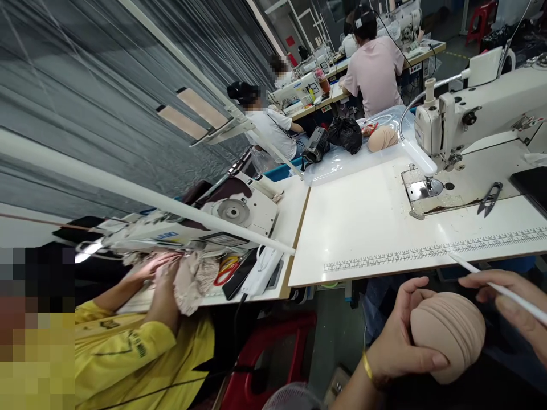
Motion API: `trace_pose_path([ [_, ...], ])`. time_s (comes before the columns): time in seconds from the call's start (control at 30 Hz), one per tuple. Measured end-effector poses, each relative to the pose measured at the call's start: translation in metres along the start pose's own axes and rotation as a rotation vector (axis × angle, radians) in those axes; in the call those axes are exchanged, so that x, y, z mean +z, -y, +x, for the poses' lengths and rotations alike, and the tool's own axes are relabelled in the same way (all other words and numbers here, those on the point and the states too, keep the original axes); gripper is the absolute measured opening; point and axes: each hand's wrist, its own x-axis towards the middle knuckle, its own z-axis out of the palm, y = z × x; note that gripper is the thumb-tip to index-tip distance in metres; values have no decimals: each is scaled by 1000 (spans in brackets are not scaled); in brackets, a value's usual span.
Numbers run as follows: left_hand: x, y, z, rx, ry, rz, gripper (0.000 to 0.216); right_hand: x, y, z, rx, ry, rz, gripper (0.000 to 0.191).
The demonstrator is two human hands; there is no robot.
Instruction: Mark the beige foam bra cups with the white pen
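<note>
My left hand (405, 344) is wrapped round a stack of beige rounded fabric pads (447, 336), thumb across the front one and fingers behind. The pads are nested together and look like bra cups. To the right, my right hand (519, 304) grips a thin white stick (482, 273), which looks like a pen or marker; its tip points up and left toward the table edge. The stick is apart from the pads. Beyond both hands lies the white tabletop (350, 228), with a printed ruler strip (427, 250) along its near edge.
A sewing machine (474, 119) stands on the table, with thread snips (490, 199) and a black flat object (532, 185) nearby. More beige pads (382, 138) lie on clear plastic at the back. A co-worker in a yellow shirt (141, 353) handles ruffled fabric (194, 279) at left.
</note>
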Motion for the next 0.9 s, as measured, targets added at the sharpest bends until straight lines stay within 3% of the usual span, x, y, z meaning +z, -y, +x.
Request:
trace_pose_path([
  [0.13,5,-37,10,231,120,519,103,13,8,13,-40,255,-187,74],
  [0.2,9,-47,14,362,147,685,96,25,13,19,-86,259,-204,73],
  [0.27,10,-46,17,443,82,707,93,31,14,26,-136,185,-181,68],
  [0.33,8,-36,19,466,-109,551,100,32,12,31,-194,59,-120,64],
  [0.4,8,-20,20,428,-243,245,109,33,6,31,-264,-25,-22,64],
  [0.47,11,-5,22,315,-187,-87,106,41,0,26,-266,-63,124,67],
  [0.57,21,11,25,121,-42,-422,89,64,-8,14,-137,-91,305,65],
  [0.63,23,18,27,74,-72,-524,77,75,-11,8,-153,-98,258,67],
  [0.7,18,28,27,60,-120,-560,70,73,-15,8,-281,-95,105,69],
  [0.8,5,45,23,53,-177,-572,71,49,-22,14,-455,-59,-148,62],
  [0.9,-1,53,11,26,-215,-534,68,21,-31,19,-387,-160,-190,37],
])
